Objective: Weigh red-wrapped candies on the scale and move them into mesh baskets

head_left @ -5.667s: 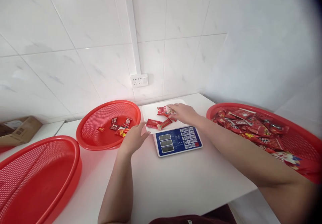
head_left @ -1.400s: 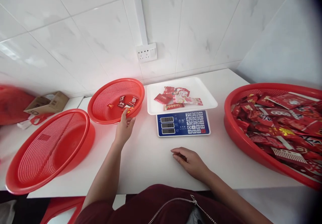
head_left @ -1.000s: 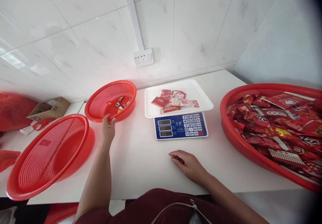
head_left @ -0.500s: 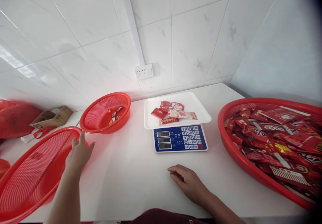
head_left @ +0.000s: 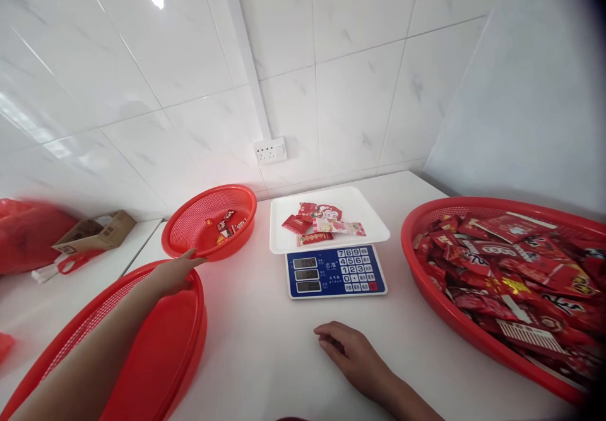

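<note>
My left hand [head_left: 177,274] reaches over the back right rim of a large red plastic basket [head_left: 201,314], fingers stretched out to the right. Whether it touches the rim I cannot tell. Just beyond is a smaller red basket [head_left: 253,222] with several small wrapped pieces [head_left: 230,225] in it. On the white table, my right hand [head_left: 348,351] rests with its fingers loosely curled in and nothing visible in them. In front of it stands a blue and white digital scale [head_left: 326,285]. Several red and pink packets [head_left: 310,222] lie on the scale's white tray [head_left: 364,203].
A big red basket [head_left: 411,269] heaped with red snack packets [head_left: 511,276] fills the right side. At far left are a cardboard box [head_left: 97,238] and a red plastic bag [head_left: 33,231]. A wall socket [head_left: 269,150] is above the table's back edge.
My left hand has moved right, and the large left basket has shifted right with it. The view has tilted slightly upward. My right hand stays at the same spot in front of the scale.
</note>
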Demonstrator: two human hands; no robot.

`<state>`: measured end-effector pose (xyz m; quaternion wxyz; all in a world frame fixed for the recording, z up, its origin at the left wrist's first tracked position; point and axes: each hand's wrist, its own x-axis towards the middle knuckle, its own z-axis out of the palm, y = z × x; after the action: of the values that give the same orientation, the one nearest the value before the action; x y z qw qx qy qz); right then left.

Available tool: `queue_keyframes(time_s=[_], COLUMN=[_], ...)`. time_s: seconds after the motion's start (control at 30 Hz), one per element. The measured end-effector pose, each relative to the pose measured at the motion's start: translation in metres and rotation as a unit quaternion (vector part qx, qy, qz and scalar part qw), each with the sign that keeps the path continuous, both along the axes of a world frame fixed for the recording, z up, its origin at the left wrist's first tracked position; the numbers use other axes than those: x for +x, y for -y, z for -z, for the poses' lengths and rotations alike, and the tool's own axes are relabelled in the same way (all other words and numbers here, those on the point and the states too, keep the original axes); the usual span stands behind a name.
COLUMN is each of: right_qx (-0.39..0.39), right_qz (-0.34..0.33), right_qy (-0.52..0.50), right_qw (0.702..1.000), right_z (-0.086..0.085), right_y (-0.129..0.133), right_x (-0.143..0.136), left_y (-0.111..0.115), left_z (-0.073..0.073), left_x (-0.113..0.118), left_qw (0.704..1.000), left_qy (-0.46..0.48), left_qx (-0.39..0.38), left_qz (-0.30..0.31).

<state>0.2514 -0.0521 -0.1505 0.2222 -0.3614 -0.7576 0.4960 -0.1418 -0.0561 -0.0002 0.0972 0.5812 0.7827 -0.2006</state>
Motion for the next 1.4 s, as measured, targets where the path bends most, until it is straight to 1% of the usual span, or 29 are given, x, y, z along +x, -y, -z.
queue_keyframes(time_s=[0.07, 0.17, 0.3, 0.4, 0.5, 0.57, 0.63, 0.7, 0.77, 0.93, 1.13, 1.3, 1.4], right_qx=[0.001, -0.001, 0.004, 0.007, 0.006, 0.004, 0.001, 0.0, -0.001, -0.009, -0.003, -0.002, -0.006], right_qz=[0.006, 0.013, 0.011, 0.008, 0.006, 0.005, 0.005, 0.006, 0.01, 0.013, 0.015, 0.013, 0.011], right_qy=[-0.004, -0.006, -0.002, -0.004, -0.004, -0.002, -0.001, -0.001, 0.001, 0.014, 0.021, 0.01, 0.002], right_qw=[1.0, 1.0, 1.0, 1.0, 1.0, 1.0, 1.0, 1.0, 1.0, 1.0, 1.0, 1.0, 1.0], right_z=[0.0, -0.001, -0.002, -0.002, -0.002, -0.002, -0.002, -0.002, -0.002, -0.003, -0.001, 0.001, 0.001], right_y=[0.0, 0.0, 0.0, 0.0, 0.0, 0.0, -0.001, -0.001, -0.001, 0.0, 0.0, 0.0, 0.0], right_x=[0.0, 0.0, 0.0, 0.001, 0.001, 0.001, 0.001, 0.001, 0.0, -0.001, -0.001, -0.001, 0.0], left_y=[-0.004, -0.003, 0.005, 0.01, 0.013, 0.016, 0.018, 0.018, 0.016, 0.001, -0.014, -0.018, -0.017], left_z=[-0.003, -0.003, 0.002, 0.005, 0.006, 0.006, 0.008, 0.011, 0.014, 0.013, 0.012, 0.013, 0.01], left_x=[-0.001, -0.003, -0.014, -0.031, -0.05, -0.06, -0.064, -0.065, -0.064, -0.068, -0.078, -0.078, -0.072], left_qw=[1.0, 0.999, 0.999, 0.998, 0.995, 0.987, 0.976, 0.965, 0.96, 0.962, 0.95, 0.933, 0.929], left_qy=[-0.012, -0.013, -0.022, -0.038, -0.053, -0.077, -0.104, -0.129, -0.138, -0.09, -0.071, -0.075, -0.075], left_qx=[-0.002, 0.014, 0.038, 0.05, 0.05, 0.079, 0.123, 0.157, 0.166, 0.161, 0.181, 0.215, 0.238], left_qz=[0.017, 0.038, 0.03, -0.005, -0.072, -0.117, -0.145, -0.165, -0.178, -0.2, -0.244, -0.279, -0.274])
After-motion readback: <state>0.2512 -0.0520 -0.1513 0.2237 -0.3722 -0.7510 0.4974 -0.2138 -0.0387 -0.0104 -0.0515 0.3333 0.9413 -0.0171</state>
